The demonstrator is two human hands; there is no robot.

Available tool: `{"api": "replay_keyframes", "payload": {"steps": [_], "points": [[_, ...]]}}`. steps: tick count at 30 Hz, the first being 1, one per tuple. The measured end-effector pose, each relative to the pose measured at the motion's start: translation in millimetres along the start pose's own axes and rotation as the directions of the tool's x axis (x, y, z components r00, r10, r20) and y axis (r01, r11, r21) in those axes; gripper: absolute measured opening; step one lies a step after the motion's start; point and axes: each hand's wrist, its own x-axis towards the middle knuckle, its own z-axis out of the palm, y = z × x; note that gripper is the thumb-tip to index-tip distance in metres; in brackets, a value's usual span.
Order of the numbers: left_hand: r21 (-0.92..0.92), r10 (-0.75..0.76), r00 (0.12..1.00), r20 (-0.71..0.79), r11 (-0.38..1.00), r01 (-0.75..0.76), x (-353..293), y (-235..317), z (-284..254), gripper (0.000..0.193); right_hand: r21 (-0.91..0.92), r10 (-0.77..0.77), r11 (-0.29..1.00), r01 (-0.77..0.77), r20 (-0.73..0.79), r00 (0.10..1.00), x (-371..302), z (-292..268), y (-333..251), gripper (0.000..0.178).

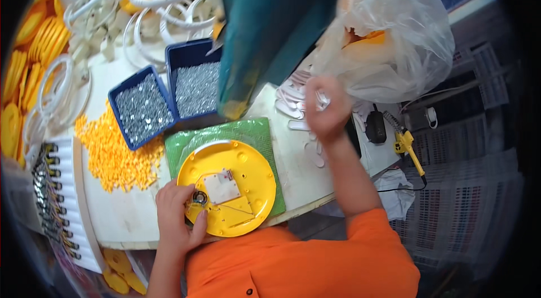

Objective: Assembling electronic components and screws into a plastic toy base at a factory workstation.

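Observation:
A yellow round plastic housing [262, 185] lies with its inside up, near the table's front edge. Inside it sit a white square box [222, 187] and thin wires. My left hand [177, 213] grips the housing's left rim, with finger and thumb on either side of a small round black-and-silver part [199, 198]. Beneath the housing is a green pad [262, 146]. My right hand [328, 107] is raised off to the right, fingers curled, over small white plastic pieces [290, 107]. Blur hides what its fingers hold, if anything.
Two blue bins [134, 141] of small metal parts stand beyond the pad, beside a heap of small yellow pieces [121, 154]. A blurred teal sheet-like thing [270, 27] hangs ahead. White rings, a clear plastic bag [394, 44] and a yellow-handled tool [411, 154] surround the area.

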Motion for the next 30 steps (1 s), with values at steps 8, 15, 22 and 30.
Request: {"api": "replay_keyframes", "payload": {"steps": [8,15,22,30], "points": [[0.004,0.047,0.998,-0.041,0.999,-0.047,1.4,1.9,8.0,0.05,-0.781,0.647,0.624,0.004,0.52,0.558,83.0,-41.0,227.5,0.051],[0.008,0.03,1.0,0.006,1.0,-0.03,3.8,0.8,9.0,0.045,-0.095,0.793,0.554,-0.827,0.364,0.489,107.0,-75.7,68.3,0.074],[0.058,0.021,1.0,-0.022,0.998,-0.019,-1.3,1.5,5.2,0.046,-0.129,0.691,0.714,-0.688,-0.027,0.723,71.6,-33.3,160.0,0.072],[0.058,0.03,0.999,-0.042,0.998,-0.028,-1.9,0.7,8.7,0.046,-0.308,0.594,0.782,-0.542,0.103,0.798,151.7,-82.3,170.1,0.033]]}}
